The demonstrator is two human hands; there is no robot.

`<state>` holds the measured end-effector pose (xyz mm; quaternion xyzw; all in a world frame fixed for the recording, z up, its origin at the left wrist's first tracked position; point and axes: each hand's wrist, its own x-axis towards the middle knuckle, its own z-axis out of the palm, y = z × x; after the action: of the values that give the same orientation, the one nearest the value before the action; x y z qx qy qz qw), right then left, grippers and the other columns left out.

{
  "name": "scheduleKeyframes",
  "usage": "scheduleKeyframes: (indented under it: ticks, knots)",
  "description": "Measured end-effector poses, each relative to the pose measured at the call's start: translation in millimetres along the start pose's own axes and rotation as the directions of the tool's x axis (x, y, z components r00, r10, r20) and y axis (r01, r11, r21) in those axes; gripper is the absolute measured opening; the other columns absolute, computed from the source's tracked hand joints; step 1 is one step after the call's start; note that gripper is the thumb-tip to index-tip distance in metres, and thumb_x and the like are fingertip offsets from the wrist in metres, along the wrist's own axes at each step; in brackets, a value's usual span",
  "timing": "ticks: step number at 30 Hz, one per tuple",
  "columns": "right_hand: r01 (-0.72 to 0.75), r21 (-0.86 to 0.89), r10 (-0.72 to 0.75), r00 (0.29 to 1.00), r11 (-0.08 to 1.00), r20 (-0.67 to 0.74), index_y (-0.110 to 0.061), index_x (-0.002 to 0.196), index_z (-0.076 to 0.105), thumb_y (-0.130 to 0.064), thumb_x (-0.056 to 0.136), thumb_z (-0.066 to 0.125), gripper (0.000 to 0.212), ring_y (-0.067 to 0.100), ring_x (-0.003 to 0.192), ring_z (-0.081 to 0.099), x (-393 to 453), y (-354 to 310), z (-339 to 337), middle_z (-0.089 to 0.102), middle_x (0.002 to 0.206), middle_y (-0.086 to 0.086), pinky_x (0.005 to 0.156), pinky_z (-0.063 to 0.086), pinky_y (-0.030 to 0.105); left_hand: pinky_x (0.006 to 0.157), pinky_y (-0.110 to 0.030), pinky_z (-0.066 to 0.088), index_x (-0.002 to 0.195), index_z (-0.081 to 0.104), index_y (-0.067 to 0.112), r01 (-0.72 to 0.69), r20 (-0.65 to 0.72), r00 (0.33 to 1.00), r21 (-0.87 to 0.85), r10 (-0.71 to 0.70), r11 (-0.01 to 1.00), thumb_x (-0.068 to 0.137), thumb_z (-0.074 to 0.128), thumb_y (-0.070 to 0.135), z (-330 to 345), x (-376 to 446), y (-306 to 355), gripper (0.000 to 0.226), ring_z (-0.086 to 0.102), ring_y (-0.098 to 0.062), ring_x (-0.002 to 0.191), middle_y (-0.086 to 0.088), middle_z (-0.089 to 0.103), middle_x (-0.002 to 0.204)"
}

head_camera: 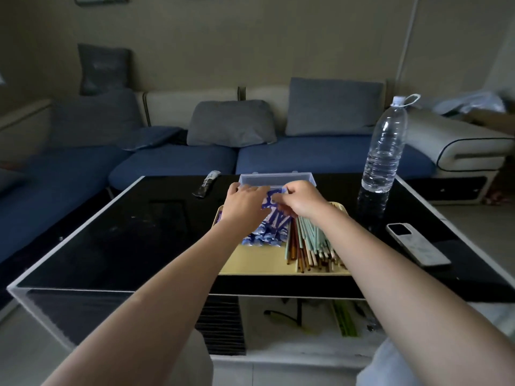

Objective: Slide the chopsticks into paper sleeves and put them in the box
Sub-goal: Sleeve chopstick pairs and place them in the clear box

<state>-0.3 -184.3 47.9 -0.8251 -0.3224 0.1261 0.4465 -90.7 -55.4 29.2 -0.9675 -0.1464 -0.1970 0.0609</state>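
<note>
Sofa point(172, 160) w/ grey cushions runs along the back, behind a black glossy table point(125, 232). On the table's far left-centre lies a small tube point(207, 183), well apart from the rest.

Left hand point(245, 200) reaches fwd over the yellow tray point(259, 263), fingers curled at the left end of a blue-white sleeve point(274, 196), gripping it at the box's near edge. Under the hand, a heap of more sleeves point(264, 232) in the tray's left half. Clear plastic box point(277, 180) sits just beyond the tray, lid open; contents can't be made out.

Right hand point(299, 200) pinches the same sleeve's right end, thumb and fingers curled round it. Whether chopsticks are inside that sleeve: can't tell. Both hands are close together, over the tray's far end.

Loose chopsticks point(309, 243) – green, brown, pale wood – piled in the tray's right half, partly under the right forearm.

Further right: tall clear water bottle point(386, 146) upright near the table's far right corner, then a phone point(418, 243) lying flat near the right edge, apart from the tray.
</note>
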Motion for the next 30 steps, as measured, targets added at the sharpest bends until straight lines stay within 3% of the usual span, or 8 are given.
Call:
scheduleKeyframes:
  ticks: [3, 7, 11, 14, 18, 22, 27, 30]
  knots:
    - [-0.018, 0.067, 0.016, 1.000, 0.998, 0.018, -0.013, 0.081, 0.066, -0.031, 0.098, 0.063, 0.025, 0.016, 0.058, 0.058, -7.1, 5.4, -17.6, 0.066, 0.066, -0.001, 0.058, 0.045, 0.029, 0.104, -0.034, 0.026, 0.115, 0.062, 0.028, 0.033, -0.019, 0.999, -0.001, -0.033, 0.999, 0.097, 0.050, 0.049, -3.6, 8.7, 13.7, 0.030, 0.063, -0.019, 0.099, 0.006, 0.072, 0.108]
    - [-0.080, 0.108, 0.088, 0.993, 0.991, -0.078, -0.009, 0.098, 0.067, -0.034, 0.104, 0.047, 0.033, 0.017, 0.059, 0.061, -1.2, 26.1, -30.1, 0.068, 0.076, 0.007, 0.054, 0.047, 0.028, 0.093, -0.033, 0.030, 0.092, 0.058, 0.026, 0.102, 0.070, 0.992, 0.048, -0.106, 0.994, 0.100, 0.046, 0.050, -4.1, 15.7, 22.6, 0.028, 0.052, -0.020, 0.081, 0.005, 0.068, 0.091]
    - [-0.182, -0.270, 0.165, 0.983, 0.945, -0.084, -0.007, 0.098, 0.065, -0.016, 0.099, 0.052, 0.016, 0.018, 0.063, 0.064, 16.3, 52.7, -27.9, 0.069, 0.084, 0.010, 0.054, 0.047, 0.028, 0.072, -0.031, 0.037, 0.094, 0.054, 0.023, 0.139, 0.128, 0.982, -0.006, -0.138, 0.990, 0.102, 0.044, 0.045, 8.1, 22.2, 19.4, 0.026, 0.052, -0.020, 0.073, 0.002, 0.061, 0.086]
    - [-0.286, -0.532, 0.276, 0.956, 0.797, -0.101, -0.010, 0.098, 0.062, -0.013, 0.095, 0.057, 0.006, 0.019, 0.067, 0.059, 31.0, 68.3, -24.6, 0.061, 0.083, 0.006, 0.054, 0.043, 0.028, 0.059, -0.030, 0.040, 0.109, 0.050, 0.019, 0.151, 0.179, 0.974, -0.054, -0.139, 0.987, 0.103, 0.044, 0.039, 25.8, 31.4, 13.5, 0.022, 0.056, -0.023, 0.072, -0.002, 0.061, 0.089]
    - [-0.306, -0.720, 0.400, 0.915, 0.623, -0.043, -0.009, 0.107, 0.065, -0.020, 0.096, 0.058, 0.017, 0.020, 0.078, 0.060, 56.0, 79.1, -21.1, 0.059, 0.086, 0.005, 0.070, 0.051, 0.031, 0.053, -0.029, 0.038, 0.117, 0.045, 0.019, 0.120, 0.237, 0.968, -0.133, -0.086, 0.984, 0.102, 0.046, 0.028, 47.3, 52.0, 7.2, 0.017, 0.050, -0.021, 0.065, -0.007, 0.060, 0.091]
    - [-0.311, -0.739, 0.458, 0.889, 0.598, -0.004, -0.004, 0.105, 0.061, -0.013, 0.095, 0.058, 0.013, 0.024, 0.085, 0.067, 74.9, 92.4, -10.4, 0.061, 0.085, 0.010, 0.083, 0.058, 0.033, 0.055, -0.031, 0.043, 0.119, 0.046, 0.020, 0.139, 0.192, 0.976, -0.209, -0.099, 0.968, 0.101, 0.048, 0.032, 68.3, 67.4, 3.0, 0.022, 0.050, -0.021, 0.064, -0.006, 0.060, 0.090]
    - [-0.336, -0.694, 0.424, 0.905, 0.637, -0.049, -0.006, 0.081, 0.058, -0.016, 0.096, 0.058, 0.018, 0.021, 0.071, 0.065, 87.1, 99.3, -6.0, 0.063, 0.078, 0.008, 0.063, 0.051, 0.029, 0.051, -0.029, 0.041, 0.112, 0.046, 0.021, 0.111, 0.163, 0.983, -0.183, -0.081, 0.977, 0.101, 0.045, 0.048, 80.7, 81.5, -0.2, 0.029, 0.053, -0.020, 0.066, -0.001, 0.059, 0.084]
    - [-0.330, -0.558, 0.307, 0.942, 0.762, -0.138, -0.009, 0.087, 0.057, -0.023, 0.097, 0.061, 0.017, 0.020, 0.067, 0.068, 88.0, 102.5, -13.8, 0.067, 0.079, 0.006, 0.058, 0.053, 0.031, 0.052, -0.028, 0.044, 0.105, 0.046, 0.024, 0.116, 0.181, 0.979, -0.142, -0.089, 0.983, 0.100, 0.044, 0.048, 88.0, 78.4, -2.2, 0.025, 0.052, -0.017, 0.062, 0.002, 0.057, 0.078]
